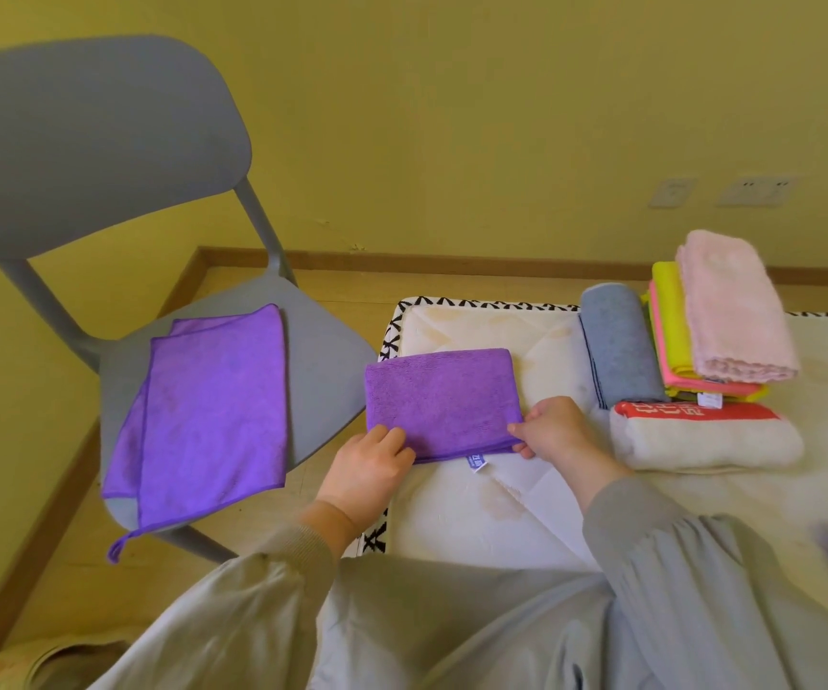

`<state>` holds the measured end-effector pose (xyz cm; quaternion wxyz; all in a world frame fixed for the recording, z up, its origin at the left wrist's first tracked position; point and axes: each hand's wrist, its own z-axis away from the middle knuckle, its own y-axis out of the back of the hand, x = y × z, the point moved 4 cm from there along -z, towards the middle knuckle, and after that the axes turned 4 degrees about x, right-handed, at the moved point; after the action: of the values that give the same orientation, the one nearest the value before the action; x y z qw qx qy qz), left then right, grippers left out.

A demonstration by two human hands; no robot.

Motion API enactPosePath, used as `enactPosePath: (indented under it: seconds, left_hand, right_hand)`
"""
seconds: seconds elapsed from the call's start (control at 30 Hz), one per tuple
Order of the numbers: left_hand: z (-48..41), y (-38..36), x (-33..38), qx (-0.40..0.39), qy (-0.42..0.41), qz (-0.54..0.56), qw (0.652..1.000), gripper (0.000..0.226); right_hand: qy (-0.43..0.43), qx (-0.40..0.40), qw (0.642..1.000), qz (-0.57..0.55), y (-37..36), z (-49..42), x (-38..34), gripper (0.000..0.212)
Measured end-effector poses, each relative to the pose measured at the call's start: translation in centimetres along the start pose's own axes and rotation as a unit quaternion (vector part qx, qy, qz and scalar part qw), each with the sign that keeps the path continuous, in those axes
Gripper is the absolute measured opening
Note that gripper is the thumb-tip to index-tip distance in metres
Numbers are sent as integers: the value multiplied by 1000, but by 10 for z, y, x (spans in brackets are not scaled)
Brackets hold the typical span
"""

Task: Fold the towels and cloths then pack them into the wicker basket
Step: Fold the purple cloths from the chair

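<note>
Currently: purple cloth (441,400), folded once; my left hand (369,460) and right hand (556,430) pinch its 7 and 5 o'clock corners. I'd square edges, then halve.

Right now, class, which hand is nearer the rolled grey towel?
Right. The right hand pinches a corner of the folded purple cloth, close beside the rolled grey towel; the left hand grips the opposite corner, farther away.
</note>
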<state>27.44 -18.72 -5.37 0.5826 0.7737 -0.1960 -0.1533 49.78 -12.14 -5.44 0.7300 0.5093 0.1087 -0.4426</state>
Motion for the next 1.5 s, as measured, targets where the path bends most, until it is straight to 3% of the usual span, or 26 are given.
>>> enactPosePath:
  seconds: [0.17, 0.33, 0.53, 0.6, 0.67, 0.73, 0.8, 0.87, 1.03, 1.2, 1.3, 1.4, 1.5]
  left_hand:
    - [3, -6, -1, -16, 25, 9, 1000, 31]
    - [3, -7, -9, -27, 101, 87, 991, 17]
    - [-4, 13, 6, -82, 68, 199, 974, 28]
    - [1, 15, 3, -50, 119, 238, 962, 26]
    - [6, 12, -19, -10, 263, 261, 929, 24]
    - [9, 9, -43, 29, 403, 289, 868, 28]
    - [6, 4, -58, 32, 455, 335, 825, 31]
    - [-2, 0, -62, 12, 459, 376, 805, 36]
    - [-25, -12, -62, -15, 424, 388, 818, 42]
    - [-34, -14, -60, 0, 370, 270, 889, 33]
    - [-37, -11, -61, 24, 369, 226, 901, 27]
    - [-42, -10, -67, 25, 397, 231, 888, 28]
    - [-38, -18, -76, 13, 455, 347, 820, 29]
  right_hand:
    - [-29, 12, 999, 20, -1, 2, 6, 24]
    - [-55, -50, 996, 49, -5, 4, 5, 22]
    - [-80, 22, 995, -51, 10, -8, 4, 8]
    - [-60, 35, 997, 20, 11, -8, 9, 9]
    - [1, 85, 984, 158, 16, -1, 4, 16]
    - [73, 157, 953, 247, 22, 11, -10, 30]
    - [161, 217, 919, 288, 18, 24, -29, 40]
    - [248, 188, 905, 291, -1, 32, -43, 50]
    - [294, 37, 903, 309, -53, 33, -46, 64]
    - [297, 46, 887, 352, -63, 28, -36, 63]
    - [301, 46, 887, 347, -66, 28, -38, 63]
    - [305, 38, 888, 342, -66, 26, -35, 63]
    - [306, 26, 890, 337, -64, 23, -31, 62]
